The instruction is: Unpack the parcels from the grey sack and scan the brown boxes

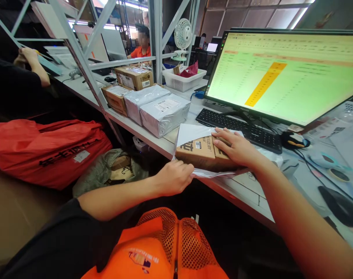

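A brown cardboard box point(197, 154) with dark print and a small label lies at the desk's front edge. White plastic wrapping point(191, 133) is folded partly over its top and hangs loose along its front. My left hand point(174, 177) is closed on the edge of this wrapping at the box's near left corner. On top of the box rests my right hand point(234, 145), fingers stretched out and pressing on the box and wrapping. Its palm hides the box's right part.
Wrapped white parcels point(165, 110) and cardboard boxes point(135, 76) stand to the left. Behind are a keyboard point(214, 118) and a monitor point(304, 77); at right, a mouse point(341, 205) and tape rolls point(324, 159). A metal frame point(83, 62) rises at left. Other people work beyond.
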`<state>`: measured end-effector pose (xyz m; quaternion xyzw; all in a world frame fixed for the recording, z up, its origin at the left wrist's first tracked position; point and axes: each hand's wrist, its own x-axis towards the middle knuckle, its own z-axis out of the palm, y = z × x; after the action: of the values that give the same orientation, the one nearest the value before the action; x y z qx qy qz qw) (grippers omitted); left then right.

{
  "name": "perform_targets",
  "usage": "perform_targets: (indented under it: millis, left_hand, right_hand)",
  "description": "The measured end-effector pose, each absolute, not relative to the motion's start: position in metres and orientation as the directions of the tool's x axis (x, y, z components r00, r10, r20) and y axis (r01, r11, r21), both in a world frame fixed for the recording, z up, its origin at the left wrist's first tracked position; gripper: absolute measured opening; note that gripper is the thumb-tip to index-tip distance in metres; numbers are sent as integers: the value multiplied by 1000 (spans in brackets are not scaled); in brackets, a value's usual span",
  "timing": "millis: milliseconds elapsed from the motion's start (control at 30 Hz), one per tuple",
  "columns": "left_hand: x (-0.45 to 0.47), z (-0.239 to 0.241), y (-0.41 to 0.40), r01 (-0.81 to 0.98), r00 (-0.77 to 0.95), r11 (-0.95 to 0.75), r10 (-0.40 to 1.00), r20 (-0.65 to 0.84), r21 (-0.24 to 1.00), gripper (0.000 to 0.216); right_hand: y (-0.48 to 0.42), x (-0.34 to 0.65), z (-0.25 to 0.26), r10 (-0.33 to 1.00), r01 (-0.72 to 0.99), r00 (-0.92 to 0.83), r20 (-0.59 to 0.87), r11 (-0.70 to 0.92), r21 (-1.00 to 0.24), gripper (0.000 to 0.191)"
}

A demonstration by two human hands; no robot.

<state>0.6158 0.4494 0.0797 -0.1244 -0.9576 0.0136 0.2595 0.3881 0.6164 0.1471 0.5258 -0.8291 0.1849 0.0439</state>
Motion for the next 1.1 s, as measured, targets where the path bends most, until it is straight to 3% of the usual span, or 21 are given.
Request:
perform_targets:
  millis: [167, 500, 933, 1100]
  left_hand:
    - [618, 33, 456, 81, -817, 996, 51, 575, 27, 30]
    - [606, -6, 458, 224, -562, 974, 116, 819, 16, 28]
    - [595, -49, 455, 332, -505, 927, 21, 863, 172, 25]
    - [620, -6, 450, 451, -644, 842, 78, 761, 295, 30]
  right_hand:
    - [615, 389, 148, -864, -892, -434, 257, 371, -260, 58]
    - [613, 391, 150, -869, -901, -421, 260, 367, -232, 53]
    - [611, 390, 149, -864, -889, -434, 255, 367, -272, 53]
    - [614, 390, 154, -833, -848, -464, 301, 320, -422, 45]
